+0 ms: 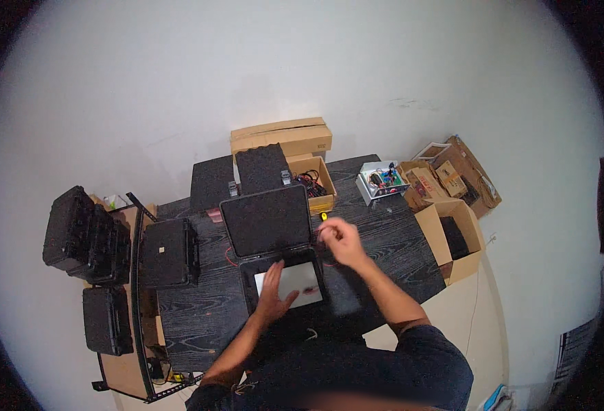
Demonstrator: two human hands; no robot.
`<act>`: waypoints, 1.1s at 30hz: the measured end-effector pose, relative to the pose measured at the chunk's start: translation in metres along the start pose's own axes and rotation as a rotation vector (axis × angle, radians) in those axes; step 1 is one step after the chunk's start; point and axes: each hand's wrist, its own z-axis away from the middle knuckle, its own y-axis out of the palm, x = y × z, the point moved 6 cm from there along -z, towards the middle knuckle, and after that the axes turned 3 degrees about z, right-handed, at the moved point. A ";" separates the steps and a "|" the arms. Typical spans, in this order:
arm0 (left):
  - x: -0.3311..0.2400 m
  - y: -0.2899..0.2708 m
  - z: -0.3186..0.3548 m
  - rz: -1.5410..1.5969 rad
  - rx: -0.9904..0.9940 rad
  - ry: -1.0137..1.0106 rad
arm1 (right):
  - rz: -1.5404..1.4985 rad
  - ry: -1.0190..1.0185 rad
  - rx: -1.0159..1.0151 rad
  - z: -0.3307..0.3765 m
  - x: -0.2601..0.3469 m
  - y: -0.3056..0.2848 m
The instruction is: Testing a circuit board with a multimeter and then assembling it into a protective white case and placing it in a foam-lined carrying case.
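Observation:
An open black hard case (267, 220) stands on the table in front of me, its foam-lined lid tipped back. In its base lies a shiny silver-grey panel (295, 284) that mirrors part of the room. My left hand (272, 296) rests on or just over the panel's left side, fingers stretched out. To the right of the lid my right hand (341, 241) is raised, fingers curled together. Whatever it may hold is hidden or too small to name. A small yellow thing (324, 216) lies on the table just beyond this hand.
The dark wood-grain table (206, 315) bears another closed black case (166, 253) on the left, a cardboard box of cables (321, 198) behind, and a white open-topped electronics box (382, 181). Black cases (82, 233) are stacked on a rack at left. Cardboard boxes (461, 264) stand right.

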 end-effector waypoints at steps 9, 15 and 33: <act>-0.087 0.014 -0.017 0.630 0.514 -0.174 | 0.160 0.172 -0.065 0.030 -0.012 0.032; -0.060 -0.019 -0.020 1.080 0.368 -0.324 | 0.249 0.307 -0.142 0.044 -0.077 0.016; -0.023 -0.035 -0.052 1.093 0.039 -0.380 | 0.298 -0.062 0.491 0.076 0.067 0.082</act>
